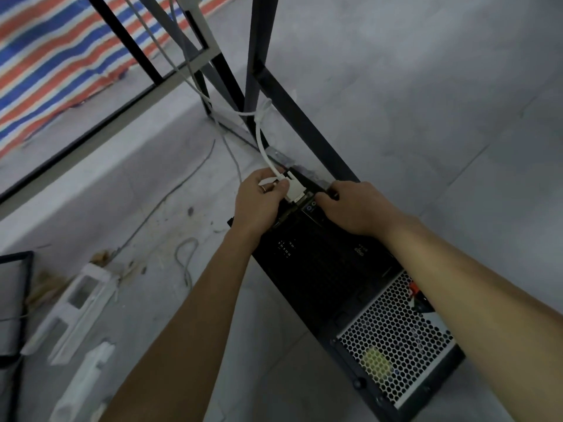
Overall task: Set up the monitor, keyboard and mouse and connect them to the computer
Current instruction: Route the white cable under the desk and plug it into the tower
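The black computer case [323,269] stands on the grey floor with its rear panel facing me, a mesh power-supply grille [393,342] at the near end. My left hand [259,202] pinches a white video connector [295,191] at the ports on the far end of the panel. Its white cable [264,144] runs up to a knot on the black table leg [254,56]. My right hand [356,205] grips the far edge of the case beside the ports, fingers curled over it.
Black metal table frame bars [304,123] rise just behind the case. A thin grey cable [185,260] loops on the dusty floor at left. White foam packing pieces [76,309] lie at lower left. A striped tarp [51,56] covers the far left.
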`<state>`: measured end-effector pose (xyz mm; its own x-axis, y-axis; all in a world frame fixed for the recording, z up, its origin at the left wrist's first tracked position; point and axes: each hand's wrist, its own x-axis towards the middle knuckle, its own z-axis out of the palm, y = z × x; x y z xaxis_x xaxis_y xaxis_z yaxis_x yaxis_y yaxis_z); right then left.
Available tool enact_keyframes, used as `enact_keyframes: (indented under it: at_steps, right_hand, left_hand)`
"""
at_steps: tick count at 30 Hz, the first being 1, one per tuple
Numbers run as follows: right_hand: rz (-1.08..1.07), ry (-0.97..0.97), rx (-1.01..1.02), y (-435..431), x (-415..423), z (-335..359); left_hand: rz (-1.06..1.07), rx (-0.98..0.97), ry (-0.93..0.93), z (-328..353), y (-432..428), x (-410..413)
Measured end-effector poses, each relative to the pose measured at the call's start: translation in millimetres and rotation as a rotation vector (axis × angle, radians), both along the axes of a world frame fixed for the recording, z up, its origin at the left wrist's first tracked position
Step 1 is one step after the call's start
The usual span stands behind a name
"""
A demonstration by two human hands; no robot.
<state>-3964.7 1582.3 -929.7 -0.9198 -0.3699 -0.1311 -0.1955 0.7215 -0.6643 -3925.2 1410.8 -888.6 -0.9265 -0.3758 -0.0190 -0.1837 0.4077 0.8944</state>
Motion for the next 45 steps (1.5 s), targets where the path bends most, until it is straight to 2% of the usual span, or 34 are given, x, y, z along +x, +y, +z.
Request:
enact_keyframes:
  at_steps: [8,14,21,27,31,33,38,45]
  right_hand:
    - [-0.002,-0.006,-0.015,-0.9,-3.6,-5.8]
    - [0.0,-0.002,-0.009,-0.9,-3.8,-5.4]
    - [0.009,0.017,0.017,-2.0,-2.8,-7.2]
    - [-0.032,0.032,0.028,-1.7,5.3,-2.8]
    - [-0.111,0.175,-0.273,-5.3,11.4,18.8]
    - [-0.049,0.192,-0.381,-9.0,12.1,29.7]
    - [0.1,0.233,-0.248,-8.8,4.3,41.1]
    - [0.057,0.283,-0.234,-1.8,5.9,48.1]
  left_hand:
    - [-0.051,0.005,0.088,-0.2,-0.5,10.6]
    - [-0.117,-0.068,0.139,-0.7,2.3,16.2]
    - [-0.162,-0.394,0.207,-6.6,11.2,24.0]
    - [-0.134,-0.498,0.258,-13.0,18.2,25.0]
    - [-0.11,-0.488,0.239,-12.4,18.5,26.7]
    - [-0.121,-0.436,0.197,-11.6,18.5,26.7]
    - [-0.099,-0.274,0.08,-1.1,13.0,32.5]
    - [-0.03,-0.205,0.193,7.3,3.8,31.4]
